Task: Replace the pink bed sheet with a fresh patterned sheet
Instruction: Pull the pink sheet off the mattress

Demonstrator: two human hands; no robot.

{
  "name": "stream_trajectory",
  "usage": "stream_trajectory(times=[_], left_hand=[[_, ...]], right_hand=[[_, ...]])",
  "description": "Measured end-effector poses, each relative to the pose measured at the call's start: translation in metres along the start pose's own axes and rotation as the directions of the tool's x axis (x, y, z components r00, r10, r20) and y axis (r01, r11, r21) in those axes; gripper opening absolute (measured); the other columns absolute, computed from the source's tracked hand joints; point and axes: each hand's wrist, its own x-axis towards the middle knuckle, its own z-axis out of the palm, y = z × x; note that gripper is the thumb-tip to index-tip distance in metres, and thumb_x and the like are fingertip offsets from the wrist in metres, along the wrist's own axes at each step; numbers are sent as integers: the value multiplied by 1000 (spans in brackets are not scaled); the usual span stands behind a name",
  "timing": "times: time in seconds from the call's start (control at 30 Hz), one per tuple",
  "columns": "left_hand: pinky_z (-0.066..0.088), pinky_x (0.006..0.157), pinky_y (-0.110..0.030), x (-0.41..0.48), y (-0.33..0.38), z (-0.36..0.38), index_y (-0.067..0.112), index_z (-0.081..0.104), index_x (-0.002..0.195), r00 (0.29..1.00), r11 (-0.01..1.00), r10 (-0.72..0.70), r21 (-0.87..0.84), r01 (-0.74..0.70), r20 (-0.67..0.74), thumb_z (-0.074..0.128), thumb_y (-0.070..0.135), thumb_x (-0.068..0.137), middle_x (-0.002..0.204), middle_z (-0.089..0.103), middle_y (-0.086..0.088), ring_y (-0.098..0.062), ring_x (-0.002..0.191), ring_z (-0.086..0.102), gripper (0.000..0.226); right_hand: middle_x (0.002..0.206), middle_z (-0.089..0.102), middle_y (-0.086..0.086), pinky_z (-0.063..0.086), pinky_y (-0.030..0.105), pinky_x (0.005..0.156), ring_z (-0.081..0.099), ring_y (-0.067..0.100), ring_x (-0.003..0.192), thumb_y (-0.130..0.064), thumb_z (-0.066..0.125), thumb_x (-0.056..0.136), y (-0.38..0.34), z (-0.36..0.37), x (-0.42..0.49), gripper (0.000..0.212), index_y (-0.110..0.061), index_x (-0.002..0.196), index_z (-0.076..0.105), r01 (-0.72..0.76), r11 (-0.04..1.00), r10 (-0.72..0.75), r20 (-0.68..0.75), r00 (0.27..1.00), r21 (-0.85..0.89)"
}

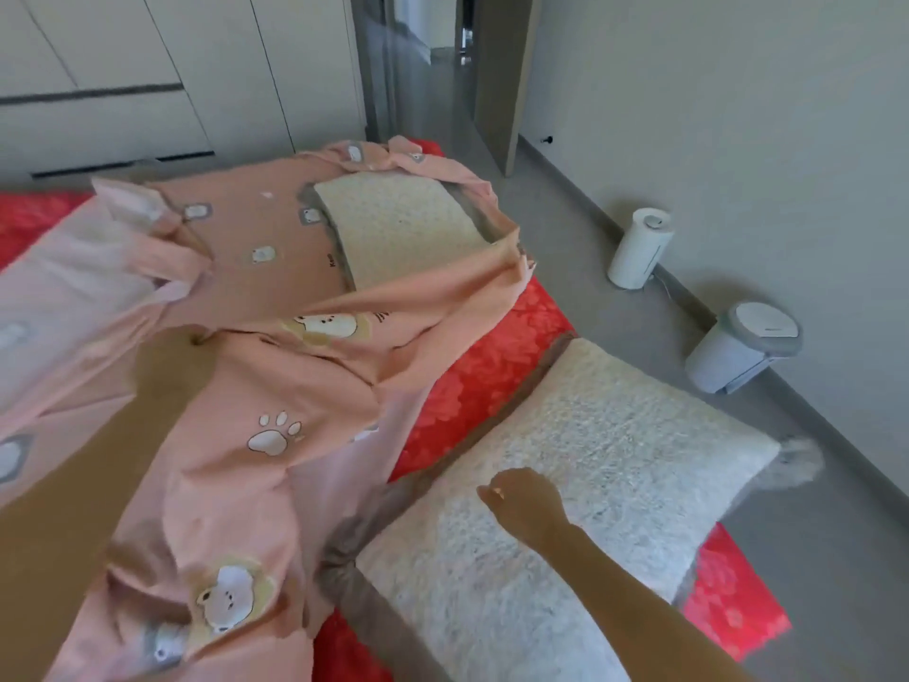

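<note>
A head-worn camera looks down across a bed. A peach-pink cotton bed sheet printed with cartoon bears and white paw prints [305,386] lies loose and rumpled over the left and middle of the bed, lifted away from the mattress, with its pale underside showing on the left. Beneath it, and bare along the right edge, is a bright red floral-patterned layer [492,366].

The left hand [189,344], blurred, reaches in from the lower left and grasps a bunch of the pink sheet near the bed's middle, with folds fanning out from the grip. The right hand [526,502] hovers above a fuzzy white rectangular pillow with a grey-brown border [615,460] at the lower right. Its fingers are loosely curled and hold nothing.

A 2nd fuzzy white pillow [398,224] lies further up the bed, partly wrapped by the pink sheet's far edge.

On the grey floor [565,268] beside the right wall stand a white cylindrical appliance [637,251] and, nearer, a pale grey lidded bin [738,351]. White flat-fronted wardrobe doors [221,66] fill the back left, and a beige door [497,76] stands open beyond the bed.
</note>
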Motion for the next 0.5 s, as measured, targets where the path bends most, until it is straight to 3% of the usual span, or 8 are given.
stream_trajectory(times=[0.03, 0.1, 0.13, 0.2, 0.27, 0.37, 0.43, 0.5], left_hand=[[49, 83, -40, -7, 0, -2, 3, 68, 99, 995, 999, 11, -44, -7, 95, 54, 34, 91, 100, 65, -24, -40, 95, 59, 35], [40, 62, -27, -27, 2, -2, 9, 66, 78, 968, 996, 31, -83, -10, 251, 53, 41, 75, 72, 60, -12, -27, 75, 55, 35], [30, 55, -26, -37, 1, -3, 12, 58, 64, 945, 995, 27, -103, 7, 325, 49, 40, 66, 60, 48, -6, -22, 64, 46, 30], [23, 52, -28, -61, 6, 8, 17, 45, 51, 897, 976, 35, -208, 64, 440, 52, 40, 65, 50, 37, 2, -14, 53, 36, 28], [30, 56, -27, -82, 3, 17, 16, 53, 52, 872, 924, 45, -353, 149, 487, 64, 37, 71, 49, 46, 3, -13, 51, 42, 31], [41, 70, -31, -91, 2, 34, 7, 69, 79, 843, 812, -64, -463, 355, 534, 71, 25, 78, 73, 62, -11, -21, 71, 56, 18], [37, 63, -27, -87, 1, 39, 7, 66, 84, 879, 842, -139, -413, 347, 456, 63, 16, 87, 72, 57, -9, -21, 74, 52, 10], [36, 61, -27, -80, -5, 34, 9, 61, 81, 943, 939, -193, -229, 258, 273, 53, 11, 90, 74, 56, -10, -25, 77, 52, 12]], right_hand=[[76, 56, 0, 41, 25, 70, 58, 23, 87, -41, 36, 100, -9, 3, 0, 45, -13, 71, 56, -30, 997, 28, 23, 999, 75], [76, 60, 12, 48, 28, 70, 62, 31, 86, -44, 40, 98, -24, 6, 2, 51, -4, 73, 58, -107, 926, 86, 73, 994, 361], [88, 64, 20, 53, 35, 77, 63, 35, 92, -46, 44, 96, -35, 7, 4, 53, 2, 85, 62, -161, 829, 120, 112, 986, 535], [106, 62, 17, 54, 42, 86, 62, 32, 101, -54, 51, 90, -54, 7, 8, 52, -4, 102, 60, -329, 537, 192, 267, 944, 777], [113, 60, 10, 52, 45, 89, 60, 28, 103, -64, 54, 82, -72, 8, 7, 55, -16, 109, 55, -467, 284, 168, 436, 884, 837], [100, 66, 17, 55, 46, 81, 65, 32, 89, -61, 61, 79, -93, 18, 4, 55, -11, 104, 56, -551, -4, 18, 551, 835, 835], [86, 68, 18, 57, 39, 65, 67, 30, 74, -48, 69, 80, -109, 24, 1, 54, -5, 110, 55, -560, -105, -31, 560, 828, 822], [83, 68, 18, 56, 35, 61, 66, 28, 70, -35, 67, 85, -118, 29, -2, 39, -7, 106, 51, -546, -152, -27, 549, 835, 824]])
